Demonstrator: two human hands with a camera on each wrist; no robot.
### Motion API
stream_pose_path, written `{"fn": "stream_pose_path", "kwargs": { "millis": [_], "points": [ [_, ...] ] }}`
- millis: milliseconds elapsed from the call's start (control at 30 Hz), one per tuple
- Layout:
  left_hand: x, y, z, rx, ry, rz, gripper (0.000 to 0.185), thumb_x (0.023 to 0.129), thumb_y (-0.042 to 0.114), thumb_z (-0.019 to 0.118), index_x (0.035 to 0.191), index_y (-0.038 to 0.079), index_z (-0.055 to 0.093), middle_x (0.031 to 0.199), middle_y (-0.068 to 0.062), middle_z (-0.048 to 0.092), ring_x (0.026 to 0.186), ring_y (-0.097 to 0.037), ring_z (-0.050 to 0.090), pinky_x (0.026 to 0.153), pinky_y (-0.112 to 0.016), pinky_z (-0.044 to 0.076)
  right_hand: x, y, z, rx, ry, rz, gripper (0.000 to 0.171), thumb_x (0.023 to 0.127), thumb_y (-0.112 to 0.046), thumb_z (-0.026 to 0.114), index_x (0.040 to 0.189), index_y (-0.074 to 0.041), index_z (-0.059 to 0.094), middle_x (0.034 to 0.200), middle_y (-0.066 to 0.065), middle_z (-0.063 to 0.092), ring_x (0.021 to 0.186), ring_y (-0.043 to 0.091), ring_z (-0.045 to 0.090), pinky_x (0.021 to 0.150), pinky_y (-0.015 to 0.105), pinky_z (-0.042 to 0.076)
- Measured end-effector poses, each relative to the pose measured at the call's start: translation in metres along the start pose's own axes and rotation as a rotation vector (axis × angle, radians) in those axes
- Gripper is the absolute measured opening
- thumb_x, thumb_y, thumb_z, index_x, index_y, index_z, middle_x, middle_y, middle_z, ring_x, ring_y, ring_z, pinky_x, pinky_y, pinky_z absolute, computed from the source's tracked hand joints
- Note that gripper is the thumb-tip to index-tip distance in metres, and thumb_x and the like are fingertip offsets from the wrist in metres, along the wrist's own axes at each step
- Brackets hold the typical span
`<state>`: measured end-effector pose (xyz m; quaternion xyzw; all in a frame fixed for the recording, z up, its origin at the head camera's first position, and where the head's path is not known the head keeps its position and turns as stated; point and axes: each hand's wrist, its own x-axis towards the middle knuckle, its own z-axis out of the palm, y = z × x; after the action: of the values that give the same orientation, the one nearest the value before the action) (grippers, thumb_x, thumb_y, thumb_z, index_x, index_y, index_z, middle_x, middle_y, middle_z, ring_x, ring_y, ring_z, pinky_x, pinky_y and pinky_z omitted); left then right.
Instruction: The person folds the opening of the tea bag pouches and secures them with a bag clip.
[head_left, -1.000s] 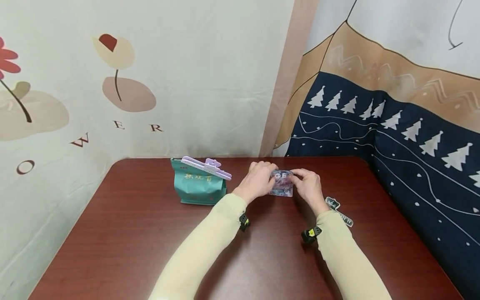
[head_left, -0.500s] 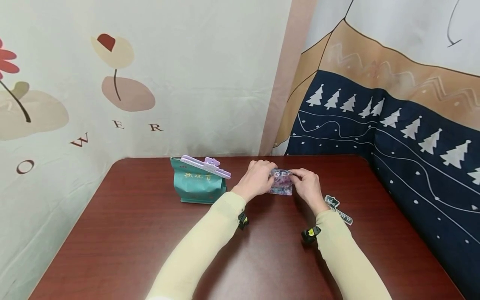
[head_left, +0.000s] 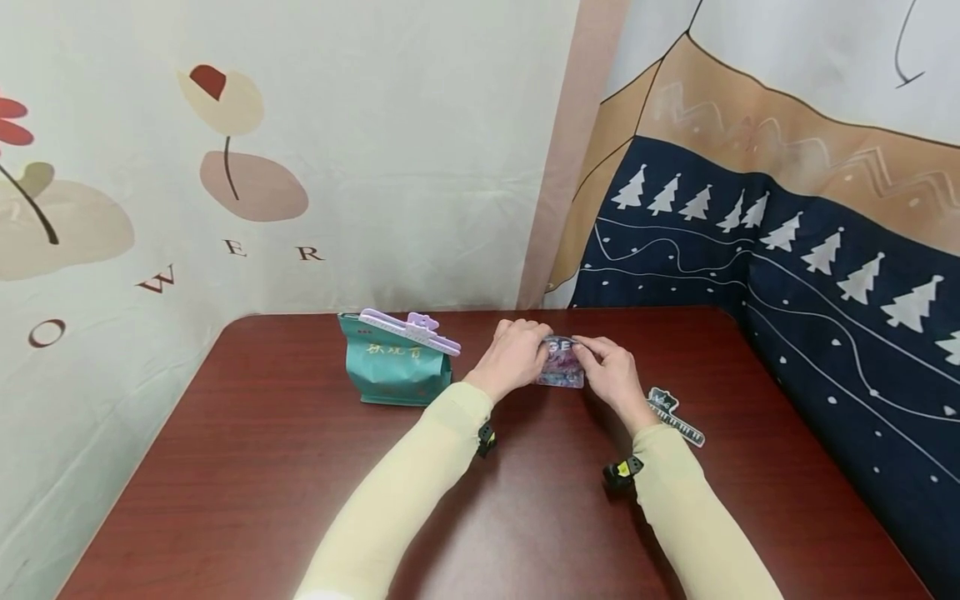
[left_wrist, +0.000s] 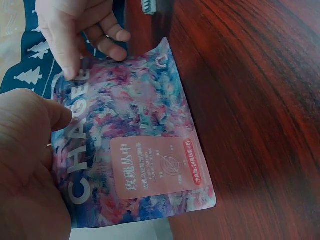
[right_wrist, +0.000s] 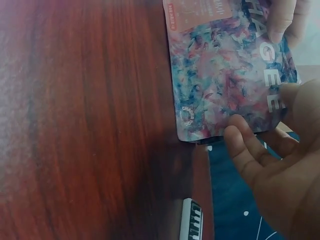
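A foil tea pouch (head_left: 561, 372) stands near the far side of the table, with a blue, pink and purple painted print. In the left wrist view, white CHAGEE lettering and a pink label (left_wrist: 155, 167) show on its front. My left hand (head_left: 512, 357) grips the pouch's left top part, thumb on the near face. At the top right, my right hand (head_left: 612, 372) pinches the upper edge between thumb and finger. Its lower fingers (right_wrist: 245, 150) are bent beside the pouch in the right wrist view. Whether the pouch's top is sealed cannot be told.
Left of my hands stands a teal bag (head_left: 397, 371) with a lilac clip (head_left: 411, 330) across its top. A dark green and white piano-key piece (head_left: 678, 421) lies by my right wrist. Cloth hangings (head_left: 420, 167) rise behind the brown table (head_left: 247, 467).
My right hand has shifted slightly left along the pouch's top edge, covering more of the lettering. My left hand keeps its grip. The head view has moved a little.
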<state>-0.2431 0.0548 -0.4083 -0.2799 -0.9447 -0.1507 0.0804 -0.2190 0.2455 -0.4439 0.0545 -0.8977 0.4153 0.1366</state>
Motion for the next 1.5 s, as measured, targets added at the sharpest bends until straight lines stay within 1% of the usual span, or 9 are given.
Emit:
{"fn": "stream_pose_path", "kwargs": {
  "millis": [267, 333, 433, 500, 633, 1000, 1167, 1333, 1500],
  "points": [
    [0.001, -0.003, 0.004, -0.008, -0.008, -0.007, 0.022, 0.105, 0.022, 0.058, 0.122, 0.014, 0.070, 0.116, -0.003, 0.074, 0.106, -0.020, 0.064, 0.100, -0.040, 0.042, -0.001, -0.003, -0.004, 0.092, -0.058, 0.122, 0.040, 0.109, -0.032, 0.053, 0.126, -0.003, 0.073, 0.126, 0.018, 0.069, 0.111, 0.034, 0.065, 0.095, 0.047, 0.055],
    [0.002, -0.003, 0.005, -0.011, -0.007, -0.006, 0.021, 0.105, 0.022, 0.058, 0.120, 0.014, 0.070, 0.115, -0.003, 0.074, 0.106, -0.020, 0.064, 0.100, -0.040, 0.041, -0.001, -0.004, -0.004, 0.119, -0.062, 0.136, 0.038, 0.109, -0.031, 0.053, 0.125, -0.002, 0.074, 0.125, 0.018, 0.069, 0.105, 0.034, 0.066, 0.087, 0.035, 0.058],
    [0.002, -0.003, 0.004, -0.021, -0.001, -0.007, 0.017, 0.105, 0.021, 0.060, 0.116, 0.014, 0.070, 0.112, -0.003, 0.075, 0.104, -0.020, 0.064, 0.099, -0.039, 0.042, 0.000, -0.003, -0.004, 0.116, -0.050, 0.106, 0.033, 0.108, -0.024, 0.057, 0.123, -0.001, 0.074, 0.122, 0.019, 0.070, 0.102, 0.034, 0.068, 0.082, 0.031, 0.059],
    [0.003, -0.003, 0.002, -0.023, -0.002, -0.010, 0.015, 0.104, 0.021, 0.061, 0.114, 0.015, 0.070, 0.110, -0.002, 0.075, 0.103, -0.019, 0.064, 0.099, -0.039, 0.042, 0.000, -0.003, -0.004, 0.094, -0.044, 0.077, 0.029, 0.106, -0.021, 0.061, 0.122, -0.001, 0.074, 0.121, 0.019, 0.071, 0.104, 0.035, 0.068, 0.086, 0.034, 0.058],
    [0.003, -0.002, 0.000, -0.019, -0.005, -0.012, 0.014, 0.104, 0.022, 0.062, 0.113, 0.015, 0.071, 0.108, -0.002, 0.075, 0.102, -0.019, 0.065, 0.098, -0.039, 0.043, 0.000, -0.002, -0.003, 0.044, -0.044, 0.043, 0.027, 0.103, -0.020, 0.066, 0.122, -0.003, 0.075, 0.122, 0.019, 0.071, 0.114, 0.037, 0.065, 0.100, 0.051, 0.051],
    [0.004, 0.001, -0.001, -0.013, -0.036, -0.007, 0.025, 0.101, 0.030, 0.065, 0.119, 0.014, 0.072, 0.112, -0.002, 0.075, 0.104, -0.019, 0.065, 0.098, -0.040, 0.042, 0.001, -0.005, 0.000, -0.041, 0.000, -0.019, 0.023, 0.099, -0.015, 0.070, 0.115, 0.002, 0.075, 0.115, 0.023, 0.072, 0.105, 0.040, 0.067, 0.095, 0.053, 0.053],
    [0.004, 0.005, 0.002, -0.002, 0.002, -0.027, 0.033, 0.104, 0.041, 0.060, 0.115, 0.014, 0.075, 0.109, -0.003, 0.077, 0.103, -0.021, 0.067, 0.094, -0.040, 0.043, 0.002, -0.005, 0.004, -0.077, 0.048, -0.054, 0.019, 0.097, -0.014, 0.073, 0.107, 0.002, 0.077, 0.106, 0.022, 0.074, 0.098, 0.038, 0.069, 0.088, 0.052, 0.055],
    [0.004, 0.010, 0.003, 0.016, 0.042, -0.058, 0.028, 0.106, 0.036, 0.059, 0.106, 0.016, 0.078, 0.100, -0.002, 0.077, 0.100, -0.021, 0.069, 0.091, -0.039, 0.042, 0.003, -0.003, 0.006, -0.084, 0.070, -0.059, 0.017, 0.095, -0.013, 0.076, 0.105, 0.000, 0.079, 0.103, 0.020, 0.075, 0.098, 0.037, 0.071, 0.089, 0.051, 0.055],
    [0.006, 0.013, 0.003, 0.037, 0.035, -0.081, 0.023, 0.105, 0.032, 0.061, 0.104, 0.019, 0.080, 0.099, 0.001, 0.078, 0.095, -0.018, 0.068, 0.088, -0.038, 0.039, 0.003, -0.002, 0.007, -0.078, 0.096, -0.069, 0.012, 0.093, -0.008, 0.076, 0.101, 0.000, 0.080, 0.101, 0.019, 0.076, 0.097, 0.038, 0.071, 0.089, 0.052, 0.055]
  ]
}}
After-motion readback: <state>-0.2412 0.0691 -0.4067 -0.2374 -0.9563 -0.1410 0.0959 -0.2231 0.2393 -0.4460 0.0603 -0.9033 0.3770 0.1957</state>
